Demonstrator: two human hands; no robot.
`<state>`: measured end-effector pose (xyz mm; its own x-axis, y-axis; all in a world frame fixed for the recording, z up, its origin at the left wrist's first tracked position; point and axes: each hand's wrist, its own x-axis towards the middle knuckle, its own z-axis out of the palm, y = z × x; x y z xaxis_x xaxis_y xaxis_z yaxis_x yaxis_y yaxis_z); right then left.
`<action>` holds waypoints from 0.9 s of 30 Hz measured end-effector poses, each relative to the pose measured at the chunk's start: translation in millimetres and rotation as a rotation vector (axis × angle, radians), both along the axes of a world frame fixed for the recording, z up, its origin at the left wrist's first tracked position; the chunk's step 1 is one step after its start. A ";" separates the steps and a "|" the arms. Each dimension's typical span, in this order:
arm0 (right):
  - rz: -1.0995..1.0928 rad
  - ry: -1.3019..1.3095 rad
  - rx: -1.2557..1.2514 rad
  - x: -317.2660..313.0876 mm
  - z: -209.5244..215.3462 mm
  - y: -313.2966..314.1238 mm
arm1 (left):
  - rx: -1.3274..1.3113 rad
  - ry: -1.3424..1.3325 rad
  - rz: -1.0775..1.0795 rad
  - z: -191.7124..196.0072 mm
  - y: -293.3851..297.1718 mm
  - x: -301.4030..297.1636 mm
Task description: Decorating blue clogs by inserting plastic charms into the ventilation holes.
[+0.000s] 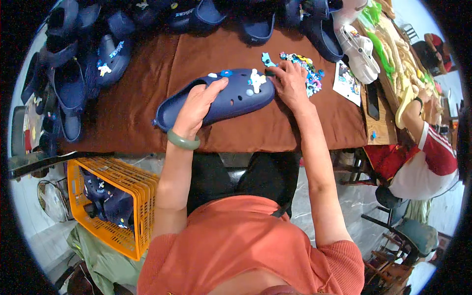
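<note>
A navy clog (223, 104) with round holes lies sideways over the brown cloth, its toe to the right. White and blue charms (256, 81) are fixed on its upper. My left hand (196, 105), a green bangle at its wrist, grips the clog around the middle, thumb across the top. Just past the toe, my right hand (291, 84) has its fingers bent and pinched together; a small dark bit shows at the fingertips, too small to name. Right beside that hand lies a pile of small colourful charms (313, 81), partly covered by it.
More navy clogs (112, 61) line the table's back and left. White clogs (358, 54), a printed card (348, 83) and a phone (373, 102) are at the right. An orange crate (142, 196) holding clogs stands below left. Another person (418, 162) works at the right.
</note>
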<state>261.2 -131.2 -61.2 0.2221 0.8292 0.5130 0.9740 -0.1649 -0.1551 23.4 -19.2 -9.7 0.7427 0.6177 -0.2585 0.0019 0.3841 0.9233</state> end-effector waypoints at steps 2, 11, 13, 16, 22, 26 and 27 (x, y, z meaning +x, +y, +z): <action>0.006 0.007 -0.005 0.5 -0.6 0.4 | -0.002 -0.006 -0.006 -1.4 1.1 0.1; -0.093 0.100 0.145 8.2 3.7 0.6 | 0.022 -0.023 -0.001 -5.6 0.7 0.0; -0.112 0.182 0.139 8.0 5.9 1.7 | -0.006 -0.047 -0.004 -1.9 -0.8 0.2; -0.047 0.345 0.222 5.4 9.9 3.1 | -0.007 -0.055 -0.009 -3.9 0.4 0.5; 0.078 0.616 0.374 -19.1 27.3 -3.6 | -0.034 -0.074 -0.010 2.4 -2.0 1.8; 0.495 0.668 0.040 -53.0 53.6 -13.6 | -0.004 -0.063 -0.042 -7.2 3.5 0.4; 0.561 0.612 -0.026 -60.1 59.2 -12.4 | -0.008 -0.081 -0.043 -2.9 1.7 0.0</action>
